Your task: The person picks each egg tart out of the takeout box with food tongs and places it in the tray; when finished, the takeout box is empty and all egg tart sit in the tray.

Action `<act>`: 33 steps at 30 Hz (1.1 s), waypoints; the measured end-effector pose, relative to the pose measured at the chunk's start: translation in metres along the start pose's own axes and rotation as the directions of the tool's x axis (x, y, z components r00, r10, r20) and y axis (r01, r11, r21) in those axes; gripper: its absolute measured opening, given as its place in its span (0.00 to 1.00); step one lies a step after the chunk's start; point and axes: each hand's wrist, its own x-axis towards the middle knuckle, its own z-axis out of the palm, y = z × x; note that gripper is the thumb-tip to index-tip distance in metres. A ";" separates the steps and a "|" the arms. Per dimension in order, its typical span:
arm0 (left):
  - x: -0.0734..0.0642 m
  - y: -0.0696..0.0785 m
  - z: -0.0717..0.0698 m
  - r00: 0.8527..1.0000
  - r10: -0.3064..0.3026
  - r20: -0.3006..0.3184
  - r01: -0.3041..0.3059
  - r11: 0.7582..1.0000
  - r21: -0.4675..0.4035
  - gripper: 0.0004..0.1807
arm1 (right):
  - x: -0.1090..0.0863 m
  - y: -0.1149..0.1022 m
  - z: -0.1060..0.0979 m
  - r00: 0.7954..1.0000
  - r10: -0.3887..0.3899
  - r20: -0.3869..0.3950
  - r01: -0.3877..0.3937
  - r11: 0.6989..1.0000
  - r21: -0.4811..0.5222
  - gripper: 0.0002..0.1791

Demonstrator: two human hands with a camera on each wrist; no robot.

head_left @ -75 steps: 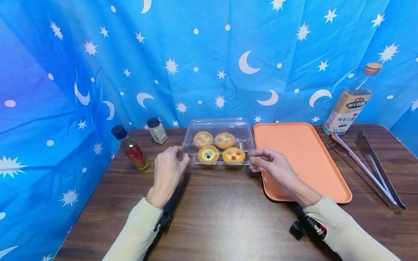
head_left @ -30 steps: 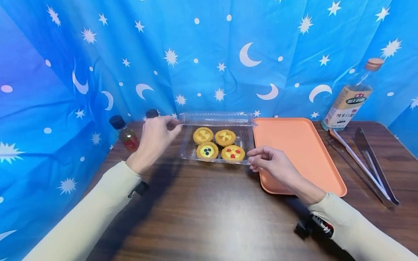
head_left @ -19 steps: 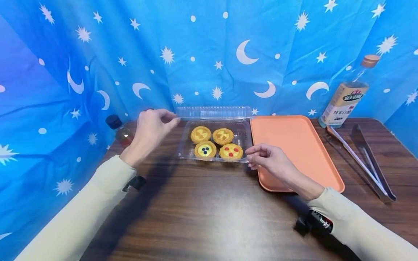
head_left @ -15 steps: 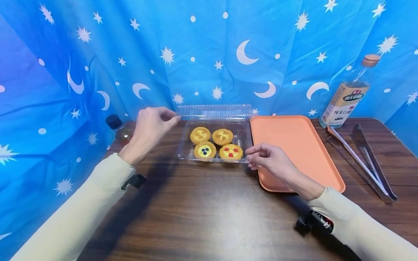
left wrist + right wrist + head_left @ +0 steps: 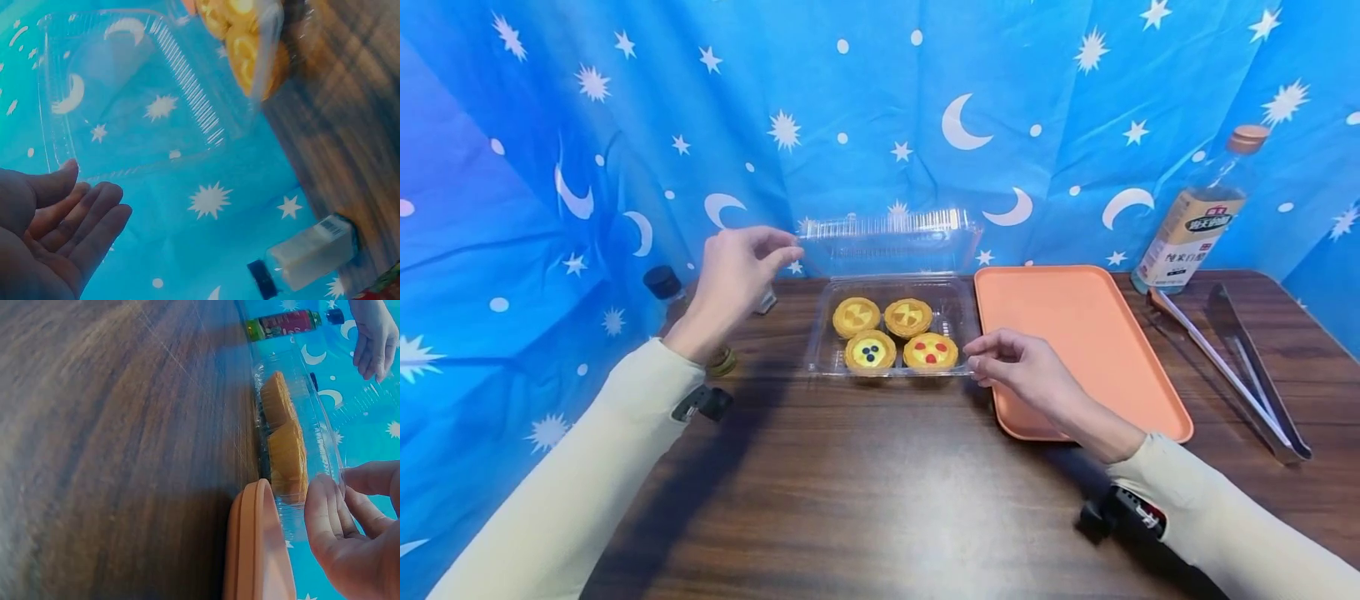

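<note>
A clear plastic clamshell container (image 5: 953, 321) holds several egg tarts; one has dark blue berries (image 5: 870, 353), another red fruit pieces (image 5: 931, 352). Its lid (image 5: 887, 243) stands raised at the back. At the lid's left free corner, my left hand (image 5: 730, 275) pinches the edge between thumb and fingers; the left wrist view shows the thumb (image 5: 62, 181) right at that corner. My right hand (image 5: 1037, 379) pinches the front right rim of the base, with thumb and fingertips on the plastic in the right wrist view. Fingertips partly cover that corner.
An orange tray (image 5: 1086, 354) lies right of the container. Metal tongs (image 5: 1262, 392) and a tall vinegar bottle (image 5: 1195, 225) are farther right. Behind my left forearm, a small dark-capped bottle (image 5: 661, 283) and a seasoning jar (image 5: 315, 253) are partly hidden. A blue curtain hangs behind.
The lid, which covered the tarts at first, has swung up and back. My left hand rose leftward with its corner, climbing further in the last half second. My right hand keeps its hold.
</note>
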 end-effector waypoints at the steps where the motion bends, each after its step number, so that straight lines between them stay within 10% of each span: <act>1: 0.003 0.000 -0.002 1.000 -0.003 0.001 0.003 1.000 -0.011 0.15 | -0.001 0.000 0.000 1.000 -0.003 0.000 0.003 1.000 -0.001 0.16; 18: 0.045 0.011 -0.010 0.995 -0.092 0.048 0.094 0.994 -0.055 0.18 | -0.021 0.002 0.001 0.999 0.026 0.023 -0.026 0.999 0.021 0.19; 33: 0.073 0.017 -0.001 0.956 -0.258 0.141 0.273 0.957 -0.097 0.18 | -0.038 0.006 -0.005 0.990 0.097 0.105 -0.110 0.986 0.123 0.24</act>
